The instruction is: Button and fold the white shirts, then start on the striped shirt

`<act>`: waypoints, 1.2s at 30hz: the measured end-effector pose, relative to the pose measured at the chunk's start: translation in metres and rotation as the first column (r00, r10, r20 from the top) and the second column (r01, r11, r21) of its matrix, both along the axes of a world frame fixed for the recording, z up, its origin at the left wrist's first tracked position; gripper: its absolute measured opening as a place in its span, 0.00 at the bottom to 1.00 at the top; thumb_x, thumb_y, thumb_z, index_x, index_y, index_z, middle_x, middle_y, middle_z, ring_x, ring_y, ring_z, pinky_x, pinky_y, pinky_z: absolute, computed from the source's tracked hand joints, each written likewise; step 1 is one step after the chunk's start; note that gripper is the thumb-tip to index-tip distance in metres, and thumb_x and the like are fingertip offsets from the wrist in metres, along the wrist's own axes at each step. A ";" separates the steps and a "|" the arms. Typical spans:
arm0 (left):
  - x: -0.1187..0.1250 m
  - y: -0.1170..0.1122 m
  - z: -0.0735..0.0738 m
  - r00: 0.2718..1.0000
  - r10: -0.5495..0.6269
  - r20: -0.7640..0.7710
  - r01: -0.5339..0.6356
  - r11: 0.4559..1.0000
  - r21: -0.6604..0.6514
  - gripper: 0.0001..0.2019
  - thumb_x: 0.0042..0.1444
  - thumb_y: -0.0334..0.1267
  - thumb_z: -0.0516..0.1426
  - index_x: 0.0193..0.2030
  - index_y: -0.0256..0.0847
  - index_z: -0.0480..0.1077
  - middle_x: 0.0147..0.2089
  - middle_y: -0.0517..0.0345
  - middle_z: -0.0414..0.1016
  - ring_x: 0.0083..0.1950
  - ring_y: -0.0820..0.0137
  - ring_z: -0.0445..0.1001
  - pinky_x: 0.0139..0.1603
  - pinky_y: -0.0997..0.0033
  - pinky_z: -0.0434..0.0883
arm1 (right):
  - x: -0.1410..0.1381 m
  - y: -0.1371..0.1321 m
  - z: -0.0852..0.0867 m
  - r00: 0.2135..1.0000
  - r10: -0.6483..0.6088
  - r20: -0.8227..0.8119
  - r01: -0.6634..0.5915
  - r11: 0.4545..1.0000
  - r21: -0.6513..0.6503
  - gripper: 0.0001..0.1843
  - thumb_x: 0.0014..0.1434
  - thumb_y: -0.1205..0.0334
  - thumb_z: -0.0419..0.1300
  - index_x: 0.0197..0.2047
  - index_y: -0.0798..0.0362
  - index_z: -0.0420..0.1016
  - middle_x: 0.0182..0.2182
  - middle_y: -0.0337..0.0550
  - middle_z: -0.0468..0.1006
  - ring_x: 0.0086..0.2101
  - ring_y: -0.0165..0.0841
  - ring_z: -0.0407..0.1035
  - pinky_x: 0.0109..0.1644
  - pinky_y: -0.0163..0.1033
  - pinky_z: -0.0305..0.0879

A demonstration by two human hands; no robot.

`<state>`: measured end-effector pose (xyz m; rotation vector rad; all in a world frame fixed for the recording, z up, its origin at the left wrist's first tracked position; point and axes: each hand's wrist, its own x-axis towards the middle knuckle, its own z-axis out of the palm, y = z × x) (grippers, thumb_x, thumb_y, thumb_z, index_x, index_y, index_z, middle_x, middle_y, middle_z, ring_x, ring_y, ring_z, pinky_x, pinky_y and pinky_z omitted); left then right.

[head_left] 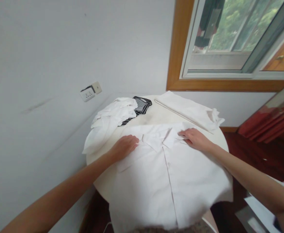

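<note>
Grips a white button-front shirt [151, 181] beside its collar [173, 139] with left hand [126, 145] and right hand [194, 138], across a round bench [145, 120] near a striped garment [142, 106].

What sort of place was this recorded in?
Probably a room in a home: a wood-framed window, what looks like a red curtain, and a rounded table with a white shirt spread on it.

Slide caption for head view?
Left hand and right hand on a white button-front fabric shirt, spread over a rounded cream table.
</note>
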<state>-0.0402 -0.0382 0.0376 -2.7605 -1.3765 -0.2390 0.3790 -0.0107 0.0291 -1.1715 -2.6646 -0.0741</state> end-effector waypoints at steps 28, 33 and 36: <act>0.028 -0.038 0.025 0.924 -0.117 0.363 0.078 0.990 0.121 0.09 0.57 0.30 0.52 0.36 0.43 0.73 0.44 0.53 0.72 0.49 0.65 0.69 0.53 0.61 0.68 | -0.001 -0.044 0.023 0.908 0.188 -0.373 -0.195 0.981 0.019 0.14 0.64 0.61 0.55 0.46 0.46 0.80 0.43 0.48 0.77 0.45 0.38 0.70 0.51 0.46 0.67; 0.018 -0.057 0.003 0.947 -0.200 0.254 0.188 0.980 0.071 0.15 0.55 0.27 0.52 0.49 0.42 0.69 0.53 0.51 0.73 0.57 0.63 0.68 0.62 0.55 0.66 | 0.007 -0.066 0.006 0.962 0.204 -0.180 -0.204 0.979 0.018 0.23 0.63 0.68 0.54 0.60 0.50 0.71 0.53 0.52 0.75 0.52 0.41 0.69 0.54 0.49 0.67; 0.027 -0.051 0.004 0.944 -0.209 0.255 0.185 0.976 0.112 0.21 0.57 0.31 0.53 0.59 0.40 0.64 0.60 0.47 0.70 0.63 0.61 0.65 0.65 0.52 0.63 | 0.000 -0.066 0.002 0.983 0.119 -0.143 -0.115 0.993 0.038 0.23 0.62 0.67 0.55 0.61 0.49 0.70 0.53 0.51 0.75 0.52 0.42 0.69 0.54 0.51 0.68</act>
